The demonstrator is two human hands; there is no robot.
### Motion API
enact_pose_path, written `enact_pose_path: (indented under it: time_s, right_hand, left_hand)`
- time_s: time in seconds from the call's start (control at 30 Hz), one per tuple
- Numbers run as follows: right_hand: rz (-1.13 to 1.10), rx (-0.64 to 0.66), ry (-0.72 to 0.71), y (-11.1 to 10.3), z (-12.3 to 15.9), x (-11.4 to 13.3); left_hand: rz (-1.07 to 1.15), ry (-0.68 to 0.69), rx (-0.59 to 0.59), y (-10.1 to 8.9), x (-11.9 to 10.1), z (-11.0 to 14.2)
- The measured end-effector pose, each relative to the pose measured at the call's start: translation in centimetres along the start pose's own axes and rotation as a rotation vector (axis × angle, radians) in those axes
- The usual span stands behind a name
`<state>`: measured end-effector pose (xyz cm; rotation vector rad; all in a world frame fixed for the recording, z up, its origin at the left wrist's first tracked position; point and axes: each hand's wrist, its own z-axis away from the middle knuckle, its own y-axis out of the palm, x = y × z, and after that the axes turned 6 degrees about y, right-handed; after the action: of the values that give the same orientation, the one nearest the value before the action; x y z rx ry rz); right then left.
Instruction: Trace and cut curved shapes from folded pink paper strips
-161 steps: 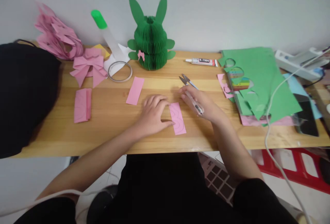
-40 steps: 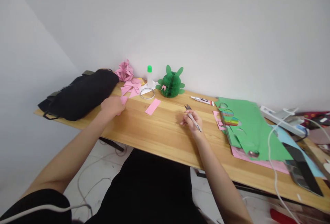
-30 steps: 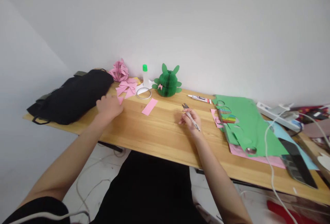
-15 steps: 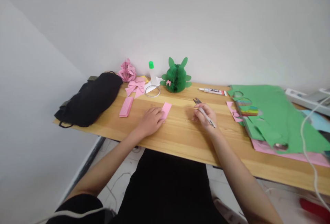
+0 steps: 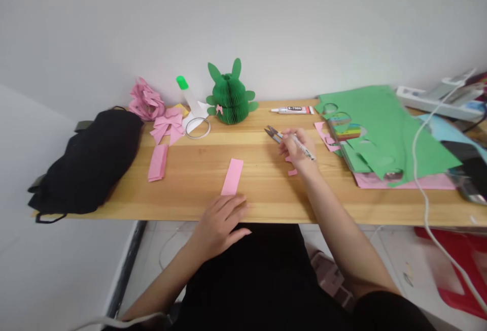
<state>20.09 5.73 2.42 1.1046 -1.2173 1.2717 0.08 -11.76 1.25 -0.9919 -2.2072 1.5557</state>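
Note:
A pink paper strip (image 5: 232,176) lies flat on the wooden table in front of me. My left hand (image 5: 222,222) is just below it at the table's front edge, palm down, fingers stretched and thumb apart, with the fingertips close to the strip's lower end. In my right hand (image 5: 299,148), held over the table, are small dark-bladed scissors (image 5: 273,133), pointing up and left, and a slim white pen (image 5: 305,152) whose end sticks out to the right. Small pink paper scraps (image 5: 292,172) lie under that hand. A folded pink paper stack (image 5: 157,162) rests to the left.
Along the back stand a green honeycomb-paper figure (image 5: 230,100), a green-capped glue stick (image 5: 188,95), a tape ring (image 5: 198,128) and a glue tube (image 5: 292,110). Green sheets (image 5: 395,128) and a white cable (image 5: 418,168) lie right; a black bag (image 5: 91,161) sits left.
My left hand has drawn back toward me off the pink strip, its thumb now spread. My right hand still holds the scissors and pen. The view has shifted, and pink scraps now show beneath the right hand.

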Motion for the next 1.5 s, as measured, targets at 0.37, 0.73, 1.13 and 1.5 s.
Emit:
enact_pose_path:
  time_s: [0.37, 0.73, 1.13, 1.5]
  right_hand:
    - [0.023, -0.259, -0.107, -2.4, -1.3, -0.7]
    - [-0.201, 0.369, 0.059, -0.9, 0.4, 0.1]
    - [-0.009, 0.28, -0.16, -0.6, 1.8, 1.0]
    - [0.153, 0.439, -0.318, -1.4, 1.9, 1.7]
  left_hand:
    - [0.047, -0.077, -0.268, -0.8, 0.2, 5.1]
    - [1.074, -0.984, -0.748, -0.6, 2.6, -5.9]
    - [0.648, -0.397, -0.122, -2.0, 6.3, -11.8]
    - [0.664, -0.325, 0.105, -2.5, 5.9, -12.1]
